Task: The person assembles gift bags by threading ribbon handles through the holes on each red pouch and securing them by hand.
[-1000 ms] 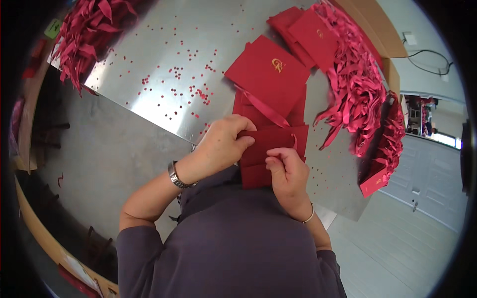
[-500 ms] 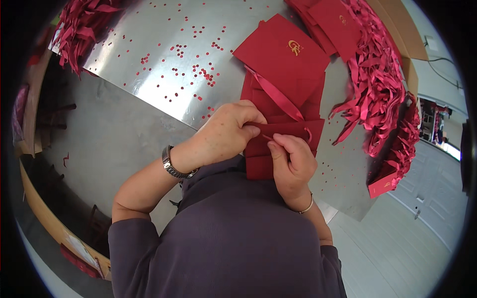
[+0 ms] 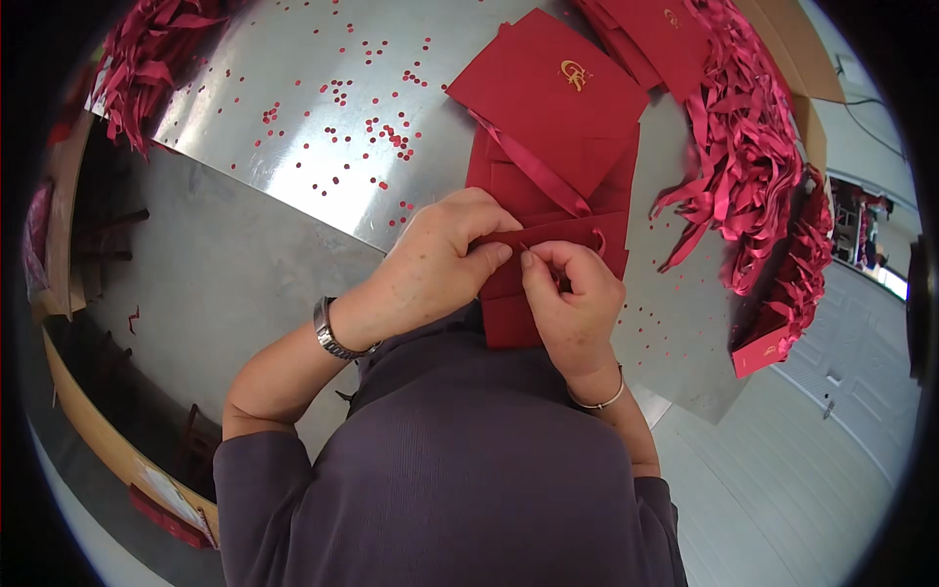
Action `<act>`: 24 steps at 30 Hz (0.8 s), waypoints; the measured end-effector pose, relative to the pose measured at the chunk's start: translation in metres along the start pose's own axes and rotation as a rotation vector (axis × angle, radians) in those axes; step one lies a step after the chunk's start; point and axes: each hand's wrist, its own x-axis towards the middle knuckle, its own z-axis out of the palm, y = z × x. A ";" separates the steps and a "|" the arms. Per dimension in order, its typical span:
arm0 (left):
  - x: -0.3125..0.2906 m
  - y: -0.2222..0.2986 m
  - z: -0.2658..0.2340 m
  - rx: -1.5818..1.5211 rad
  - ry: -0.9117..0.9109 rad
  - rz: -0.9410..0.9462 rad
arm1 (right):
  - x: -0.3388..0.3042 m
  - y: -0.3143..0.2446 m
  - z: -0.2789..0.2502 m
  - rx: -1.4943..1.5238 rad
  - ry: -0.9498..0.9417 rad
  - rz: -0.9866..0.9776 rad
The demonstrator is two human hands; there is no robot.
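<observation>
In front of my body lies a stack of flat red paper bags (image 3: 509, 323). My left hand (image 3: 445, 249) is closed on the top edge of the upper red paper bag (image 3: 562, 233), thumb on the near side. Beside it, the fingertips of my right hand (image 3: 572, 298) are pinched on a thin red ribbon end at that edge. A small ribbon loop (image 3: 601, 240) shows at the bag's right end. Just beyond, a wide red ribbon (image 3: 538, 168) lies across the stack, below a red bag with a gold emblem (image 3: 533, 83).
Red paper dots (image 3: 391, 137) are scattered over the metal table (image 3: 284, 186). Heaps of red ribbon handles lie at right (image 3: 738, 166) and far left (image 3: 147, 68). More red bags (image 3: 675, 49) and a cardboard box (image 3: 792, 49) are at the far right.
My right hand has shifted slightly left and up, its fingertips now close to my left thumb. The bag edge has moved up a little with my left hand.
</observation>
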 end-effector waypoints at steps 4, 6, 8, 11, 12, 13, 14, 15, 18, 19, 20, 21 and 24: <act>-0.004 0.001 0.006 0.152 0.075 0.169 | 0.004 -0.001 0.000 -0.198 -0.004 -0.234; -0.006 0.005 0.009 0.223 0.099 0.205 | 0.004 -0.002 0.001 -0.380 0.001 -0.426; -0.006 0.005 0.010 0.293 0.124 0.245 | 0.005 -0.001 0.003 -0.378 0.006 -0.430; -0.002 -0.001 0.008 0.195 0.135 0.102 | 0.003 0.000 0.002 -0.253 0.008 -0.342; 0.000 -0.003 0.008 0.170 0.114 0.086 | 0.001 0.000 0.002 -0.127 0.003 -0.248; 0.001 -0.004 0.007 0.145 0.094 0.070 | 0.000 0.001 0.001 -0.119 0.003 -0.236; 0.001 -0.003 0.006 0.145 0.096 0.068 | -0.001 0.000 0.000 -0.117 0.000 -0.237; 0.001 -0.002 0.004 0.123 0.069 0.042 | -0.001 -0.002 -0.001 -0.141 0.002 -0.257; 0.001 0.003 0.000 0.029 0.024 -0.031 | -0.003 -0.003 -0.001 -0.166 0.005 -0.268; 0.001 0.004 -0.001 -0.041 0.006 -0.077 | -0.004 -0.002 -0.001 -0.166 0.010 -0.259; 0.002 0.004 -0.003 -0.042 0.009 -0.077 | -0.004 -0.003 -0.001 -0.166 0.007 -0.262; 0.003 0.003 -0.004 -0.063 0.000 -0.102 | -0.004 -0.003 -0.001 -0.110 -0.008 -0.195; 0.003 0.005 -0.007 -0.077 -0.008 -0.144 | -0.002 -0.003 -0.001 -0.037 -0.029 -0.105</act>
